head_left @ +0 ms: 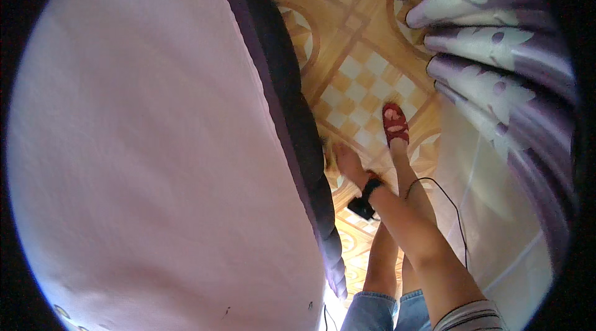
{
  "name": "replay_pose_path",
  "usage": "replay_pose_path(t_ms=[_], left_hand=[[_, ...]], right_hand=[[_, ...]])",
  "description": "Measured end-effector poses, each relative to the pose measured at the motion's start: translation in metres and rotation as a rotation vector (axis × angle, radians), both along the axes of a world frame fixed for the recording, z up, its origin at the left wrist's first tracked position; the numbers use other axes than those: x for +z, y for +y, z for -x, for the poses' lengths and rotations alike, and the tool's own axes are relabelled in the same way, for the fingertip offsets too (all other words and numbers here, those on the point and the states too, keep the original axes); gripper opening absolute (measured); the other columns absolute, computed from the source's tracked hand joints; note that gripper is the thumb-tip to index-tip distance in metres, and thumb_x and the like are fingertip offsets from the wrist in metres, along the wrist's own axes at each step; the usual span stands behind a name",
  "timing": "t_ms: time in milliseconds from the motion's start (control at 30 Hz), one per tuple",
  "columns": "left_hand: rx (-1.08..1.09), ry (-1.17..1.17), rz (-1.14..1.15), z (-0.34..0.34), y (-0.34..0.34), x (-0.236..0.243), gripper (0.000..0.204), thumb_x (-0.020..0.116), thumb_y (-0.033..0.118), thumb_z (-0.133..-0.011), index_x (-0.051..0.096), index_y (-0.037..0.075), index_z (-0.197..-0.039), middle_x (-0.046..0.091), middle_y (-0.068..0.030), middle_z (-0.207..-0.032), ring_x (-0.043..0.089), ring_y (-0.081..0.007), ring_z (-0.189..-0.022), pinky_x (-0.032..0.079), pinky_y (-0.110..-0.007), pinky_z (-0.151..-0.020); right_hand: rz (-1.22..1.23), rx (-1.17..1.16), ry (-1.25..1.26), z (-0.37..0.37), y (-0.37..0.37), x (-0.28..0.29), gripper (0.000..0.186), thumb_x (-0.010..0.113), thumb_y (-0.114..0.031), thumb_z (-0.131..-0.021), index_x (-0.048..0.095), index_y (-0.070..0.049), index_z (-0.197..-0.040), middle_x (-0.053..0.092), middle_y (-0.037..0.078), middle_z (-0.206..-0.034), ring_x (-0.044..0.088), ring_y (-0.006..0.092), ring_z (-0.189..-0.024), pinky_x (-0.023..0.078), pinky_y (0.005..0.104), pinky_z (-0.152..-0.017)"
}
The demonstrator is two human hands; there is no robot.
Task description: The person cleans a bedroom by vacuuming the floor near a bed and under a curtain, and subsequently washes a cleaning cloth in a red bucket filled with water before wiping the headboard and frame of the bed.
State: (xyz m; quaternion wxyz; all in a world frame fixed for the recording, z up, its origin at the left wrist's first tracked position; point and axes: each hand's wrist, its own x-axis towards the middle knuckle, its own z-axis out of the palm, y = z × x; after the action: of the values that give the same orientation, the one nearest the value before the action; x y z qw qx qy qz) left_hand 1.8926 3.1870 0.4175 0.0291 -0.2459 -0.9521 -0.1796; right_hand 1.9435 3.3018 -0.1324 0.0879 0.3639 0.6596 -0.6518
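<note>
My right hand (347, 160) hangs low beside the dark padded edge (282, 95) of a large, pink-covered surface (149, 138). Its fingers are blurred, and whether they hold anything is unclear. A black strap on the wrist carries a small black device (361, 207), with a thin cable (453, 200) looping to the right. Something small and brownish (325, 151) peeks out by the padded edge near the fingers; I cannot make out what it is. My left hand is not in view.
Purple and white floral curtains (503, 82) hang along the right beside a pale tiled wall (484, 200). Below is a patterned wood-look floor (347, 76). My legs show beneath me, one foot in a red sandal (395, 125).
</note>
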Motion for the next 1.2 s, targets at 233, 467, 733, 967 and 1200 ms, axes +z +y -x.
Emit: replay_pose_path(t_ms=[233, 467, 733, 967, 1200], left_hand=[[-0.041, 0.029, -0.031, -0.013, -0.029, 0.005, 0.027, 0.053, 0.032, -0.091, 0.044, 0.007, -0.084, 0.044, -0.0046, -0.072, 0.049, -0.0170, -0.070, 0.039, -0.032, -0.065], [-0.092, 0.114, -0.086, -0.016, -0.052, 0.027, 0.027, 0.051, 0.032, -0.092, 0.044, 0.007, -0.082, 0.044, -0.0044, -0.070, 0.049, -0.0170, -0.069, 0.039, -0.032, -0.065], [0.035, 0.038, -0.078, -0.015, 0.008, 0.011, 0.026, 0.052, 0.031, -0.091, 0.042, 0.009, -0.081, 0.045, -0.0050, -0.069, 0.045, -0.0165, -0.065, 0.035, -0.032, -0.067], [-0.065, -0.038, 0.070, -0.023, -0.013, 0.038, 0.022, 0.053, 0.030, -0.091, 0.047, 0.009, -0.090, 0.048, -0.0059, -0.072, 0.046, -0.0187, -0.067, 0.037, -0.032, -0.067], [-0.142, -0.100, 0.137, -0.067, -0.074, 0.062, 0.025, 0.049, 0.031, -0.094, 0.049, 0.006, -0.100, 0.054, -0.0097, -0.080, 0.049, -0.0219, -0.071, 0.043, -0.034, -0.064]], right_hand=[[0.145, -0.299, 0.144, 0.105, 0.034, -0.013, 0.047, 0.036, -0.040, -0.096, 0.054, 0.003, -0.105, 0.057, 0.025, -0.101, 0.053, 0.0394, -0.097, 0.040, 0.0469, -0.082], [-0.005, 0.206, -0.139, -0.045, -0.077, 0.074, 0.044, 0.033, -0.036, -0.097, 0.045, -0.003, -0.124, 0.054, 0.029, -0.104, 0.053, 0.0477, -0.095, 0.044, 0.0502, -0.083], [-0.116, -0.187, 0.032, 0.042, 0.013, 0.113, 0.038, 0.043, -0.033, -0.095, 0.050, -0.008, -0.123, 0.049, 0.022, -0.122, 0.052, 0.0414, -0.104, 0.044, 0.0460, -0.088], [-0.462, -0.138, 0.230, 0.066, 0.000, 0.111, 0.032, 0.054, -0.019, -0.088, 0.053, -0.010, -0.120, 0.043, 0.026, -0.123, 0.050, 0.0445, -0.101, 0.046, 0.0448, -0.085], [-0.260, 0.215, 0.113, -0.106, -0.110, 0.110, 0.037, 0.054, -0.020, -0.087, 0.052, -0.012, -0.123, 0.036, 0.029, -0.128, 0.054, 0.0434, -0.102, 0.049, 0.0455, -0.085]])
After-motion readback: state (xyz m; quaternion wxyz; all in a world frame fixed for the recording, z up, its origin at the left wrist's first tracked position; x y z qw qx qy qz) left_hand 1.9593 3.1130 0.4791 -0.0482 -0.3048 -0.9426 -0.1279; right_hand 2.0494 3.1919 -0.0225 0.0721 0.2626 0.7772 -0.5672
